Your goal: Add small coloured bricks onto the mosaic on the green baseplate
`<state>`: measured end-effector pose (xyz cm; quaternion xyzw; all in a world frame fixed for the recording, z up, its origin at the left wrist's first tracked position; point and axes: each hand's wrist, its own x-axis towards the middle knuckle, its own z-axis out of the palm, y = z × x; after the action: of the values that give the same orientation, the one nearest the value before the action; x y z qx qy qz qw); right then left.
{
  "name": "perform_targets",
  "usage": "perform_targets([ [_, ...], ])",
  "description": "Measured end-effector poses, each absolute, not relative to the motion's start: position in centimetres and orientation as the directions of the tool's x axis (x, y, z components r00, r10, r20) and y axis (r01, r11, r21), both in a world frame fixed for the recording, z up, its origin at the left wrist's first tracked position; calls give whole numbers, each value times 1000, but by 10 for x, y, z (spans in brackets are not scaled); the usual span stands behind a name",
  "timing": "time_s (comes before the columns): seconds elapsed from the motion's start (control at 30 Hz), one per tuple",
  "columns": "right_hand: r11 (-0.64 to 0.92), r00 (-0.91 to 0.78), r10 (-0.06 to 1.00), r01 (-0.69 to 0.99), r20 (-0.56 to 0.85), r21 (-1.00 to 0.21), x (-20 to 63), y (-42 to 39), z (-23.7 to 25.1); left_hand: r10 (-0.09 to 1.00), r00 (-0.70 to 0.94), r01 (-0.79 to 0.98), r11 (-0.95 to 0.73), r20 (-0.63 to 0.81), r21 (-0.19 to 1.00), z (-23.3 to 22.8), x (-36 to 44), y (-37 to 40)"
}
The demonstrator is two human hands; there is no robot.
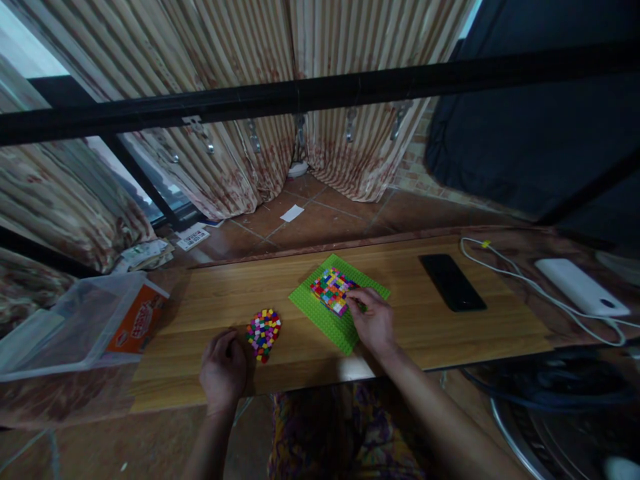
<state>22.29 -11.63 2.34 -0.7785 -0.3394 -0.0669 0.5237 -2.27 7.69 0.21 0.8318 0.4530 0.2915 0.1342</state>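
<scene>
A green studded baseplate (345,340) lies turned at an angle on the wooden board, bearing a block of small multicoloured building bricks (331,288). At the right edge of that block is my right hand (374,323), thumb and fingers pinched together against the bricks. Whatever sits between those fingertips is too small to make out. Left of the baseplate, loose bricks (263,332) in many colours form a heap. My left hand (223,370) rests just left of this heap near the board's front edge, its fingers curled into a loose fist with nothing visible in them.
On the wooden board (200,300), a black phone (453,282) lies to the right. Beyond it are a white power bank (583,287) and a white cable (530,283). A clear plastic box (95,293) with an orange label stands at left. A dark metal rail (300,97) crosses behind.
</scene>
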Motion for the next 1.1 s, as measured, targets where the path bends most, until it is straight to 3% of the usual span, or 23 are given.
perform_targets([
  [0.27,-227,811,365,554,458,-801,227,-115,16,837,395,685,-543,379,486,-1,-22,78],
  [0.73,-174,852,337,475,401,-863,230,-120,15,829,403,676,-556,388,484,-5,-24,80],
  [0.97,-138,943,243,266,227,-954,237,-115,5,832,396,675,-550,388,491,-5,-23,79],
  [1.1,-92,952,275,164,133,-982,241,-108,-4,816,402,656,-573,415,491,-6,-23,80],
])
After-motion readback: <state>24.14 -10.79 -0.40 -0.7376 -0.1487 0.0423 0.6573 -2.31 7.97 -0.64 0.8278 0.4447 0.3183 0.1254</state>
